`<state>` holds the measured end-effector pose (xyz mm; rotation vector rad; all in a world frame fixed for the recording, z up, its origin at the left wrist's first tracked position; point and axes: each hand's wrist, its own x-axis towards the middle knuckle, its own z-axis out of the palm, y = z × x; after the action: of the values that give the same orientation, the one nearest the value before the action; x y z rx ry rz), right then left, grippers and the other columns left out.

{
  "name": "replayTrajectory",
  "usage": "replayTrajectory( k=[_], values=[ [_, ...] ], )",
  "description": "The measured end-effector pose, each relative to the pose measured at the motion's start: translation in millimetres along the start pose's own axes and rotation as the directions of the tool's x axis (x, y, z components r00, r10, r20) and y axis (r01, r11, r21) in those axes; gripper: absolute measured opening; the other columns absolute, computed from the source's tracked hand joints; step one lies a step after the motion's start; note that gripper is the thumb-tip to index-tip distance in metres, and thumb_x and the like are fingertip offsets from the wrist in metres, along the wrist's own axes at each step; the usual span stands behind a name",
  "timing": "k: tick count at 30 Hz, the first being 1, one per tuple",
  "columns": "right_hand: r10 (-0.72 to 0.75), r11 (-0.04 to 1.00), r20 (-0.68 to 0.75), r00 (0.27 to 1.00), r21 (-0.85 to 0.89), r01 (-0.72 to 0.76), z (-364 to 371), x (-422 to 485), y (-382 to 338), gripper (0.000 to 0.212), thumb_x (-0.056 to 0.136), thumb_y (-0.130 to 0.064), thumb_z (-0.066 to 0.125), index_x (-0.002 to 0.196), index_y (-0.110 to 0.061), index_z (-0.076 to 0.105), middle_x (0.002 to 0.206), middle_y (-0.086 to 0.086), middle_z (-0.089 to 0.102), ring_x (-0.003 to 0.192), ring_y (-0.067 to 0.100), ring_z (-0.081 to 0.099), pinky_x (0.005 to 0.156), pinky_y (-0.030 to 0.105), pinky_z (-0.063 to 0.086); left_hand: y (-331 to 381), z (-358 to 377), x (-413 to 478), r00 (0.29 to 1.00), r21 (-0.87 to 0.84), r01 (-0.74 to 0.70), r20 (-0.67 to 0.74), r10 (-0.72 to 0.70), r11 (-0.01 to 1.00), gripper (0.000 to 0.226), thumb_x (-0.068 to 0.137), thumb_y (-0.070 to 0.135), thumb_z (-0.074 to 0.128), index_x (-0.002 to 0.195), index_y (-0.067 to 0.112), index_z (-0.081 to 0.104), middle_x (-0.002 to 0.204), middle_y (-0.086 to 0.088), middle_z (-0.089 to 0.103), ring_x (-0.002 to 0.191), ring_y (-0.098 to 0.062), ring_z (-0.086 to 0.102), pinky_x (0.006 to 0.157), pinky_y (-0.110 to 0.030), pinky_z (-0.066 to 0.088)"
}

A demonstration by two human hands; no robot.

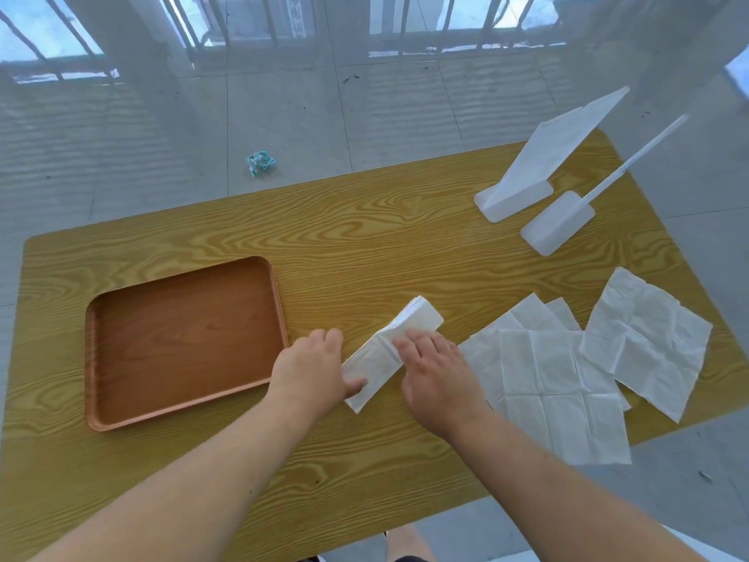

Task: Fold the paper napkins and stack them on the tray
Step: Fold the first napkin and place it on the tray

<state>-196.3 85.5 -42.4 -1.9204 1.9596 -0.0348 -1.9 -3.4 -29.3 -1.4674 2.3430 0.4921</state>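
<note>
A white paper napkin (379, 358), folded into a long strip, lies slanted on the wooden table just right of the brown tray (182, 419). My left hand (312, 369) pins its near end with the thumb. My right hand (435, 371) presses flat on the strip's middle, fingers spread; the far end (421, 314) lifts a little. The tray holds nothing. Unfolded napkins lie to the right: an overlapping pile (555, 391) by my right wrist and a single creased sheet (652, 342) beyond it.
Two white plastic stands (523, 196) (557, 225) with upright panels occupy the table's far right corner. A crumpled teal scrap (260, 161) lies on the tiled floor beyond the table. The table's right edge runs close to the loose napkins.
</note>
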Motion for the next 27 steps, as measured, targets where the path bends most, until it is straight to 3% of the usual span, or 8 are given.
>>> replayTrajectory(
  k=[3, 5, 9, 13, 18, 20, 23, 27],
  values=[
    [-0.064, 0.997, 0.095, 0.993, 0.042, 0.061, 6.1, -3.8, 2.0, 0.066, 0.093, -0.012, 0.043, 0.157, -0.021, 0.03, 0.166, 0.006, 0.027, 0.153, 0.029, 0.019, 0.125, 0.046, 0.014, 4.9, 11.4, -11.5, 0.995, -0.104, -0.102, 0.001, 0.102, 0.989, 0.075, 0.079, 0.072, 0.066, 0.132, 0.024, 0.044, 0.123, 0.004, 0.05, 0.113, -0.019, 0.054, 0.092, -0.037, 0.051],
    [-0.079, 0.996, 0.067, 0.995, 0.039, 0.076, 7.5, -8.7, 3.6, 0.064, 0.094, -0.012, 0.044, 0.156, -0.02, 0.032, 0.164, 0.008, 0.031, 0.152, 0.031, 0.023, 0.125, 0.048, 0.017, 6.7, 17.5, -16.5, 0.992, -0.02, -0.129, 0.01, 0.129, 0.991, 0.074, 0.08, 0.07, 0.065, 0.133, 0.023, 0.044, 0.123, 0.004, 0.05, 0.11, -0.019, 0.055, 0.091, -0.036, 0.051],
    [-0.141, 0.99, -0.008, 0.99, -0.004, 0.141, 12.6, -21.3, 0.3, 0.052, 0.091, -0.021, 0.053, 0.142, -0.017, 0.048, 0.139, 0.004, 0.054, 0.125, 0.027, 0.05, 0.105, 0.045, 0.045, 6.5, 23.3, -22.4, 1.0, -0.115, 0.029, 0.01, -0.028, 0.993, 0.05, 0.082, 0.064, 0.069, 0.109, 0.025, 0.053, 0.105, 0.004, 0.061, 0.094, -0.019, 0.063, 0.077, -0.034, 0.052],
    [-0.191, 0.981, 0.039, 0.981, -0.02, 0.192, 23.6, -34.7, -9.4, 0.053, 0.092, -0.026, 0.054, 0.143, -0.02, 0.044, 0.138, 0.003, 0.053, 0.123, 0.025, 0.049, 0.104, 0.043, 0.047, 11.6, 23.9, -22.6, 0.989, -0.274, 0.127, 0.108, -0.101, 0.953, 0.029, 0.083, 0.052, 0.067, 0.073, 0.026, 0.059, 0.078, 0.008, 0.064, 0.073, -0.015, 0.062, 0.061, -0.035, 0.05],
    [-0.094, 0.995, -0.005, 0.996, 0.024, 0.094, 18.5, -37.0, -17.9, 0.069, 0.089, -0.033, 0.063, 0.152, -0.024, 0.035, 0.126, 0.002, 0.052, 0.107, 0.024, 0.051, 0.094, 0.04, 0.048, 21.7, 17.8, -25.6, 0.973, -0.454, 0.162, 0.223, -0.065, 0.876, 0.031, 0.074, 0.048, 0.062, 0.061, 0.021, 0.054, 0.061, 0.006, 0.06, 0.058, -0.013, 0.055, 0.05, -0.032, 0.037],
    [-0.092, 0.995, 0.008, 0.996, 0.046, 0.091, 13.4, -31.0, -22.3, 0.062, 0.09, -0.028, 0.061, 0.149, -0.024, 0.041, 0.114, 0.001, 0.054, 0.098, 0.024, 0.05, 0.088, 0.038, 0.048, 24.2, 13.9, -29.0, 0.966, -0.486, 0.167, 0.256, -0.043, 0.858, 0.033, 0.071, 0.053, 0.06, 0.063, 0.022, 0.054, 0.061, 0.007, 0.061, 0.058, -0.014, 0.055, 0.053, -0.033, 0.041],
    [-0.103, 0.99, 0.049, 0.994, 0.104, 0.097, 5.8, -23.3, -27.3, 0.035, 0.09, -0.019, 0.057, 0.124, -0.025, 0.061, 0.1, -0.003, 0.056, 0.091, 0.021, 0.05, 0.08, 0.036, 0.048, 19.6, 7.5, -34.2, 0.968, -0.553, 0.189, 0.242, -0.061, 0.811, 0.04, 0.072, 0.068, 0.055, 0.074, 0.028, 0.06, 0.07, 0.01, 0.068, 0.065, -0.01, 0.061, 0.055, -0.032, 0.043],
    [-0.082, 0.986, 0.063, 0.995, 0.149, 0.072, 3.7, -22.3, -23.9, 0.025, 0.094, -0.022, 0.05, 0.115, -0.027, 0.063, 0.093, -0.008, 0.054, 0.087, 0.016, 0.047, 0.07, 0.027, 0.039, -2.5, 7.7, -44.2, 0.999, -0.367, -0.023, 0.013, 0.03, 0.93, 0.032, 0.096, 0.047, 0.04, 0.125, 0.038, 0.052, 0.106, 0.013, 0.059, 0.084, -0.01, 0.058, 0.065, -0.032, 0.043]
  ],
)
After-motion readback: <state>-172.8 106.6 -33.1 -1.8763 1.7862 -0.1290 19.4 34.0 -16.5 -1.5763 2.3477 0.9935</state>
